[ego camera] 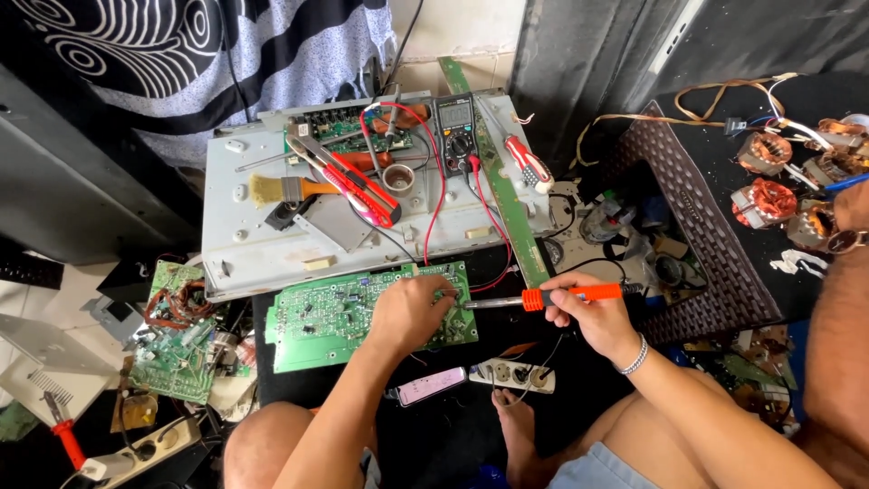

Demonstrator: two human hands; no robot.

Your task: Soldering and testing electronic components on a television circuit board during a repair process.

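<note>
A green circuit board [326, 312] lies on a dark surface in front of me. My left hand [412, 311] rests on its right half, fingers pressed to the components. My right hand [587, 314] grips an orange-handled soldering iron [570, 294]; its metal tip points left toward the board's right edge, close to my left fingers.
Behind the board is a grey metal chassis [244, 244] carrying a multimeter [455, 131] with red and black leads, a brush [285, 189], a red utility knife [358, 186] and a screwdriver [528, 163]. A power strip [511, 374] sits near my foot. Another person's arm [837, 344] is at right by copper coils [765, 201].
</note>
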